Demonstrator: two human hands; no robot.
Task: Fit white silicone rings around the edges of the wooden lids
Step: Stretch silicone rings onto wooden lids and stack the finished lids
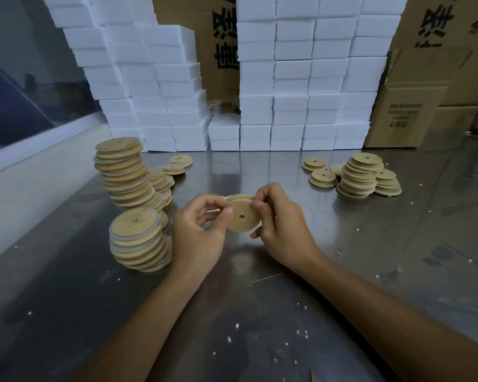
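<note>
Both hands hold one round wooden lid (pixel 243 218) with a small centre hole above the steel table, tilted toward me. My left hand (pixel 200 230) grips its left edge, thumb on the face. My right hand (pixel 280 224) pinches the white silicone ring (pixel 239 201) against the lid's upper rim. The ring lies along the top edge; its lower part is hidden by the lid and fingers. Tall stacks of ringed lids (pixel 137 238) (pixel 124 175) stand to the left. Bare wooden lids (pixel 360 175) are piled at the right.
A wall of white foam boxes (pixel 287 78) and brown cartons (pixel 425 106) closes off the back of the steel table (pixel 260 312). A few loose lids (pixel 177 164) lie at the back left. White crumbs dot the table. A window sill runs along the left.
</note>
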